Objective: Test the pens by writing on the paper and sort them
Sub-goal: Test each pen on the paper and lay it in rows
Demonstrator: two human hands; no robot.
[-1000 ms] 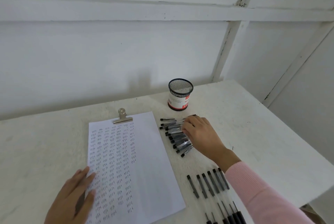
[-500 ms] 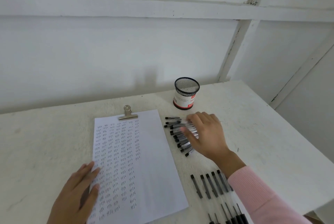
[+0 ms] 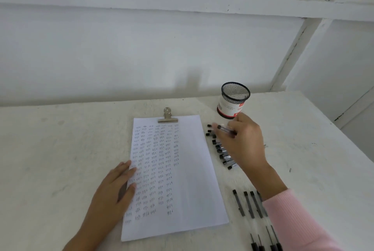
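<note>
A white sheet of paper [image 3: 188, 171] covered in columns of small pen marks lies on the table under a metal clip [image 3: 167, 117]. My left hand [image 3: 113, 192] rests flat on the sheet's left edge. My right hand [image 3: 243, 145] is raised over a pile of black-capped clear pens [image 3: 221, 152] right of the paper and holds one pen [image 3: 223, 128], cap end pointing left. A row of several black pens [image 3: 245, 204] lies near the front right, partly hidden by my pink sleeve.
A black mesh pen cup [image 3: 232, 99] with a white and red label stands behind the pen pile. The white table [image 3: 60, 149] meets a white wall at the back; its right edge runs diagonally at the far right.
My right hand closed on one pen from the pile and lifted it slightly. My left hand stayed on the paper. The camera view shifted left.
</note>
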